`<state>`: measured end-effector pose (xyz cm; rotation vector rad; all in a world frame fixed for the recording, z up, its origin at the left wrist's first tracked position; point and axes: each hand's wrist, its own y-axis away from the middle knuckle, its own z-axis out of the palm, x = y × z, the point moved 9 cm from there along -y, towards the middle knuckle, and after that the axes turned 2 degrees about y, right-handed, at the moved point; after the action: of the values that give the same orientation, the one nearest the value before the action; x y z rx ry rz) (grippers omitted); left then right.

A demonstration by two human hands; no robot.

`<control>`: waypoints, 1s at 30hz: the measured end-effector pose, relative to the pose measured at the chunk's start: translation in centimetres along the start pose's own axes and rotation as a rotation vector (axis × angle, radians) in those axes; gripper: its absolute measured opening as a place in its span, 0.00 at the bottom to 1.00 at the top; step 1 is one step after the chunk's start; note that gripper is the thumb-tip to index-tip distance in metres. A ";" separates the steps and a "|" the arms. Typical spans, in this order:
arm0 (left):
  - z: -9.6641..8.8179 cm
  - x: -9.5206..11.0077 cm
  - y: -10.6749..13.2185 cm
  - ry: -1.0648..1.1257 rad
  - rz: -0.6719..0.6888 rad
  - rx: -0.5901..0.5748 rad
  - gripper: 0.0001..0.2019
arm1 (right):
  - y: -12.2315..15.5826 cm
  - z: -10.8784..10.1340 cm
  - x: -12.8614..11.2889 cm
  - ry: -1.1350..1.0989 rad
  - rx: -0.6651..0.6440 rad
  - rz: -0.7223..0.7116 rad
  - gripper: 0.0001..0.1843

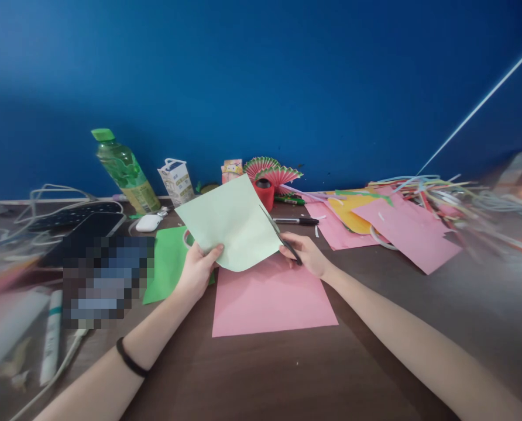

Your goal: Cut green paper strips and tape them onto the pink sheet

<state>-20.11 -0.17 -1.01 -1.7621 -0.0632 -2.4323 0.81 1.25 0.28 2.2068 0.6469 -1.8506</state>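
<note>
My left hand (197, 270) is closed on the lower left corner of a pale green paper sheet (230, 225) and holds it up above the desk. My right hand (307, 254) grips a pair of scissors (281, 234) whose blades sit at the sheet's right edge. Below both hands a pink paper sheet (270, 301) lies flat on the brown desk (287, 380). A bright green sheet (168, 263) lies partly under my left hand.
A green bottle (127, 172), a small carton (176, 181), a red cup (264, 193) and paper fans (272, 171) stand by the blue wall. Pink and yellow sheets (397, 228) and paper strips (440, 193) lie right. A keyboard (74, 216), cables and a glue stick (50, 336) lie left.
</note>
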 end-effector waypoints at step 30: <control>0.0 -0.1 0.0 0.013 -0.022 0.007 0.25 | -0.1 0.0 0.6 -0.012 -0.009 0.033 0.20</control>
<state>-20.04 -0.19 -1.11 -1.7520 -0.0897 -2.4549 0.85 1.50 -0.26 2.1863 0.6108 -1.8397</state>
